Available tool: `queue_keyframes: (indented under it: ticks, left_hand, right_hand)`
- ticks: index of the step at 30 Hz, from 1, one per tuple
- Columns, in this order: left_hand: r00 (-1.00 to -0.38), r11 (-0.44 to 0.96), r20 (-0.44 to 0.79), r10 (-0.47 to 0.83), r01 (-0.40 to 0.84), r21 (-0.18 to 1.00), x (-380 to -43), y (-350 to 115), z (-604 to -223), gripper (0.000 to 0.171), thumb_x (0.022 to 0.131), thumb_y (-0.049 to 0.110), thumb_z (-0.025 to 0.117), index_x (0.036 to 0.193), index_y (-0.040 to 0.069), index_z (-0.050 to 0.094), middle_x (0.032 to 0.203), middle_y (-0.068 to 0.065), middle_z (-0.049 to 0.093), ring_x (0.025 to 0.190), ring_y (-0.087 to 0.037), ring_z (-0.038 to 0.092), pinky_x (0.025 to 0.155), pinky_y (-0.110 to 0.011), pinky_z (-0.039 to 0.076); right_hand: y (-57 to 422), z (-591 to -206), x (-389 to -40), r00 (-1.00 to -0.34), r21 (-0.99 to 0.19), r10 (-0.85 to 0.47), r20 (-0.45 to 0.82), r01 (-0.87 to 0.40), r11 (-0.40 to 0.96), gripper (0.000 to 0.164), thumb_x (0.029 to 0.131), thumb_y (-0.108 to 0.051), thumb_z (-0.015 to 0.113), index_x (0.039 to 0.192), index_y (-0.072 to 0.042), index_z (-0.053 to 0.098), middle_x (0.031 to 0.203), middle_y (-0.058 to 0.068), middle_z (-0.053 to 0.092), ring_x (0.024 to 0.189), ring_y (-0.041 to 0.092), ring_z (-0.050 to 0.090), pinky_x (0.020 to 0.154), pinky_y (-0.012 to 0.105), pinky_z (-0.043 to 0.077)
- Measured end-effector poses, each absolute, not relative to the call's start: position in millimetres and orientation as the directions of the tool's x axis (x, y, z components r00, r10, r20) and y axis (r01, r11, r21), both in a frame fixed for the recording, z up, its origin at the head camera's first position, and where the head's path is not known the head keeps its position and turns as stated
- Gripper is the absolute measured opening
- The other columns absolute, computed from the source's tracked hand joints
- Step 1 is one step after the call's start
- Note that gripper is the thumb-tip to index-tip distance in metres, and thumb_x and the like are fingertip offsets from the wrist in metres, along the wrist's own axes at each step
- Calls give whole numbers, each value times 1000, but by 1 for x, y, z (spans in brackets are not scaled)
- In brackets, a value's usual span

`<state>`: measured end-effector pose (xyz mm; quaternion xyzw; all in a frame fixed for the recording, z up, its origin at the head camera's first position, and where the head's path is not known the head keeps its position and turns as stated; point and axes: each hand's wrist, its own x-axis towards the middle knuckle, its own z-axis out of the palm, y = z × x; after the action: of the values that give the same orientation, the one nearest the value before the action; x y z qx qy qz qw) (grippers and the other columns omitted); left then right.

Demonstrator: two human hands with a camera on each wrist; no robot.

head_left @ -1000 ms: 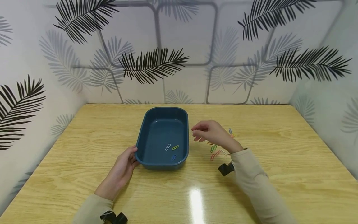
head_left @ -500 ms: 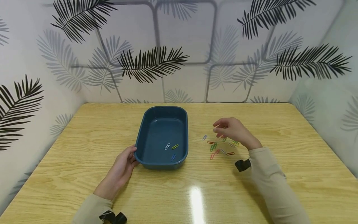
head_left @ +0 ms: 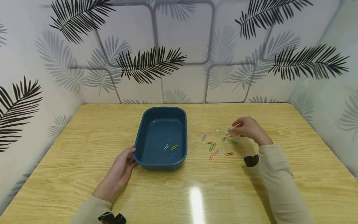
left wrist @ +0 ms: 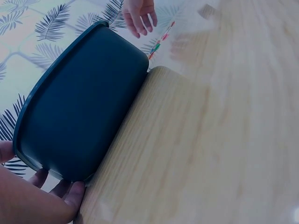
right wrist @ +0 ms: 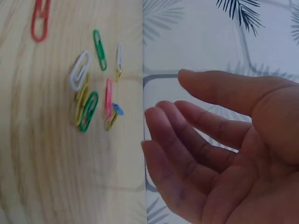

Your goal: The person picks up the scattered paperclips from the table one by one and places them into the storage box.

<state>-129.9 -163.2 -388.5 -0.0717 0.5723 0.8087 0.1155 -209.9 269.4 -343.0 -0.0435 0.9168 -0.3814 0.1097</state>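
A dark blue plastic tray point(head_left: 159, 133) stands on the wooden table, left of the middle in the head view. My left hand point(head_left: 121, 172) holds its near left corner, thumb at the rim and fingers against the outer wall. Inside the tray lie a white paper clip point(head_left: 166, 147), a yellow one and a blue one. To the right, my right hand point(head_left: 250, 128) hovers at the far right end of a scatter of coloured paper clips. In the right wrist view its fingers are loosely bent and apart from the thumb, with nothing between them; a green paper clip point(right wrist: 88, 111) lies below.
The loose clips spread over the table right of the tray, among them a red clip point(head_left: 229, 154) and a purple-blue clip point(head_left: 204, 137). A leaf-patterned wall point(head_left: 179, 84) rises behind the table point(head_left: 156, 196). Light glares on the table near the front.
My right hand has moved away from the tray's right side, rightward over the paper clips, uncovering several of them. My left hand and the tray stay in place.
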Motion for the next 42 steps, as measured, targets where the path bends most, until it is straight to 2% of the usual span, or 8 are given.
queue_keyframes:
  ticks: [7, 13, 18, 24, 29, 37, 42]
  left_hand:
    - [-966, -315, -236, 107, -258, 913, -130, -163, -389, 29, 103, 15, 39, 125, -2, 47, 103, -1, 62, 98, -15, 54, 87, -26, 43]
    - [-968, -304, -223, 116, -248, 920, -131, -164, -391, 30, 103, 15, 39, 126, -3, 48, 105, -1, 62, 99, -15, 53, 87, -26, 43]
    - [-966, -311, -235, 109, -258, 915, -131, -163, -391, 28, 103, 13, 38, 124, -3, 48, 103, -2, 63, 97, -16, 54, 86, -27, 43]
    - [-966, -306, -238, 106, -259, 916, -131, -163, -389, 29, 103, 14, 38, 124, -3, 48, 102, -1, 63, 96, -15, 54, 85, -26, 43]
    - [-967, -313, -234, 102, -254, 915, -131, -162, -389, 28, 102, 14, 39, 123, -2, 49, 102, -1, 63, 96, -16, 53, 85, -26, 43]
    - [-966, -297, -234, 108, -256, 920, -132, -162, -389, 31, 103, 15, 39, 127, -4, 46, 105, -1, 62, 98, -16, 53, 86, -26, 43]
    - [-963, -296, -248, 105, -269, 917, -132, -163, -389, 35, 103, 14, 37, 131, -6, 43, 105, -1, 61, 98, -16, 53, 86, -26, 43]
  right_hand:
    - [276, -352, -214, -943, -636, -220, -252, -10, 772, 35, 87, -9, 68, 113, 13, 59, 107, 28, 62, 87, 29, 63, 73, 39, 54]
    - [271, -354, -212, -940, -567, -248, -232, -77, 820, 26, 81, -7, 74, 99, 9, 65, 100, 25, 64, 86, 31, 61, 70, 38, 51]
    - [263, -356, -212, -945, -512, -241, -221, -98, 854, 23, 78, -5, 75, 94, 8, 66, 94, 21, 64, 76, 27, 58, 68, 38, 49]
    - [260, -359, -214, -947, -487, -212, -241, -71, 871, 16, 79, -3, 73, 91, 6, 66, 91, 17, 61, 70, 23, 54, 63, 35, 47]
    - [262, -358, -213, -949, -495, -215, -233, -74, 866, 9, 82, -2, 72, 86, 4, 67, 86, 15, 62, 72, 24, 53, 64, 35, 47]
    - [261, -351, -209, -943, -456, -208, -260, -70, 887, 17, 77, -6, 77, 88, 2, 66, 92, 16, 61, 78, 27, 52, 70, 40, 46]
    - [260, -351, -210, -928, -434, -229, -294, -84, 897, 14, 79, -5, 76, 86, 3, 68, 90, 15, 62, 76, 25, 52, 68, 38, 47]
